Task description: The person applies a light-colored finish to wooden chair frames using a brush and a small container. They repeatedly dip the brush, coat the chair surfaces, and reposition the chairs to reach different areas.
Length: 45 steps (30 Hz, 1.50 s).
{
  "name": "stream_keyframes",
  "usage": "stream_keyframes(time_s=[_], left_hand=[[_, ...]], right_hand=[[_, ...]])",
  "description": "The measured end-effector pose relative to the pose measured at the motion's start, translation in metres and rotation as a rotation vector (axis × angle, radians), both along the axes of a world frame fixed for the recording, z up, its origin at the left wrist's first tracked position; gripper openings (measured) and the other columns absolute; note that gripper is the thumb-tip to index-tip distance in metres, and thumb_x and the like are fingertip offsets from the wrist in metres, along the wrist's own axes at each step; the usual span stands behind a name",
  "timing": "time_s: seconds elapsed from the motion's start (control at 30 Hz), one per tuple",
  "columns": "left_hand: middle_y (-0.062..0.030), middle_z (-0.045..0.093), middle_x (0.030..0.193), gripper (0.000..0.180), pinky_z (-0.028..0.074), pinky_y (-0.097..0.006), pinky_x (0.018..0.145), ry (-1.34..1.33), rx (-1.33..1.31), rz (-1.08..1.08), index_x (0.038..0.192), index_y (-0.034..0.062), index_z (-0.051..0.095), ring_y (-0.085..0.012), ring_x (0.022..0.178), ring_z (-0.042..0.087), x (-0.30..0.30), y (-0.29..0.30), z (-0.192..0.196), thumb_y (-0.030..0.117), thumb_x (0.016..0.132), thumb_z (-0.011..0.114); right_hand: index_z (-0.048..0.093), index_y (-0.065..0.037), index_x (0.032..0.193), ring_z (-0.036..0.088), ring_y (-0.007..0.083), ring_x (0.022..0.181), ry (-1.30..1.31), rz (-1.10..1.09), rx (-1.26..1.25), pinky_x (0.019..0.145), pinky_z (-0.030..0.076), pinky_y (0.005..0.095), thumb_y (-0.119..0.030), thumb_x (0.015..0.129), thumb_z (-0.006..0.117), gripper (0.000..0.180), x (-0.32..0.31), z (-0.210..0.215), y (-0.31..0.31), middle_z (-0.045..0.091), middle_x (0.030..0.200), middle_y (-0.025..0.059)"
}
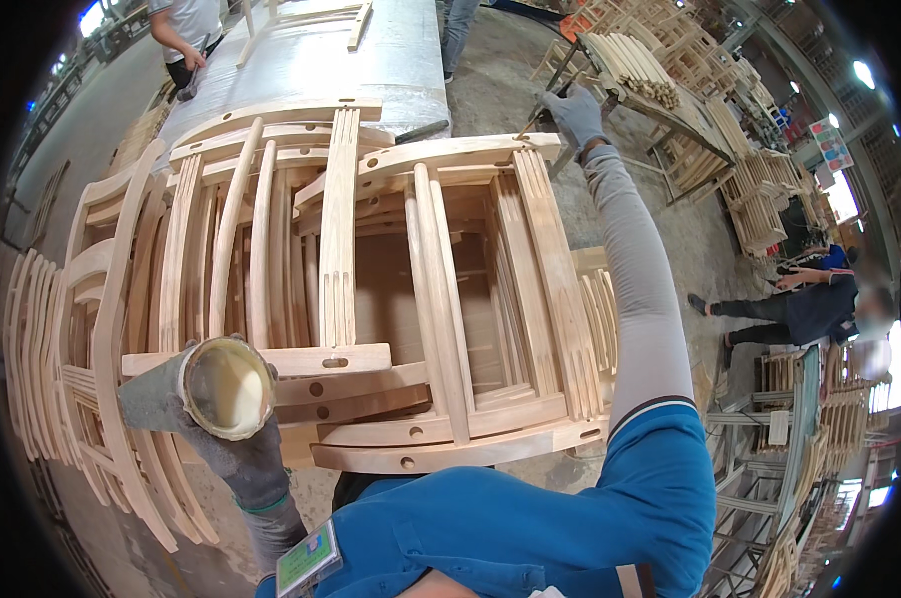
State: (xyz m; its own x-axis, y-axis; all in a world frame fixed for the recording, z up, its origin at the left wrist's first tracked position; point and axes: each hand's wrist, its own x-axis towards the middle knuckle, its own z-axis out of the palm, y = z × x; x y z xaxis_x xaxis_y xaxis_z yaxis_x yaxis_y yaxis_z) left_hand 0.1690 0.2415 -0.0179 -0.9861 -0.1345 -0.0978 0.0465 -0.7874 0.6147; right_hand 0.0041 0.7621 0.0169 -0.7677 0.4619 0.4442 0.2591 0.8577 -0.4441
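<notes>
Two gloved hands were at work over a stack of bare wooden chair frames [371,299]. The left hand [246,453] was closed around a grey glue pot [206,391], held tilted at the near left corner of the stack, its open mouth showing pale glue and hanging just above the drilled bottom rail [450,444] of the top frame. The right hand [575,115] reached well away to the far right corner and was closed on a thin dark tool [542,112]; what kind of tool could not be told. The top frame lay flat on the pile, its slats running away from the person, with dowel holes and a slot showing along the near rails. By the look of it, the step in hand was gluing the joints of this frame, with the pot ready and the applier being fetched. The next move would likely call for bringing the right hand back to the pot while keeping the pot level enough not to spill. Another person [186,35] stood at a covered table [391,60] beyond.
</notes>
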Motion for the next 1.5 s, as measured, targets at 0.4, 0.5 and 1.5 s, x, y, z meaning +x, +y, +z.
stream_keyframes(time_s=[0.4,0.5,1.5], left_hand=[[-0.0153,0.045,0.126,0.056,0.047,-0.049,0.093,-0.063,0.057,0.035,0.131,0.0081,0.038,-0.0318,0.116,0.048,0.000,0.001,0.006,0.045,0.090,0.046],[-0.0151,0.046,0.126,0.056,0.047,-0.048,0.093,-0.036,0.032,0.037,0.131,0.0079,0.038,-0.0314,0.116,0.048,0.001,0.000,0.005,0.046,0.090,0.047],[-0.0154,0.047,0.125,0.058,0.048,-0.044,0.093,0.014,-0.039,-0.026,0.131,0.0055,0.037,-0.0298,0.112,0.051,0.022,0.030,0.016,0.047,0.090,0.044]], right_hand=[[0.063,-0.001,0.090,0.060,0.0400,0.084,-0.134,0.059,0.102,0.076,0.047,0.0432,-0.037,0.078,0.058,0.039,-0.003,0.024,-0.018,0.062,0.084,0.0251],[0.064,-0.002,0.090,0.060,0.0396,0.083,-0.143,0.119,0.176,0.075,0.047,0.0430,-0.039,0.078,0.059,0.039,-0.008,0.021,-0.026,0.063,0.084,0.0239],[0.059,0.011,0.082,0.064,0.0257,0.064,0.340,0.261,-1.236,0.055,0.060,0.0303,0.004,0.074,0.065,0.012,0.041,-0.009,0.039,0.061,0.078,0.0162]])
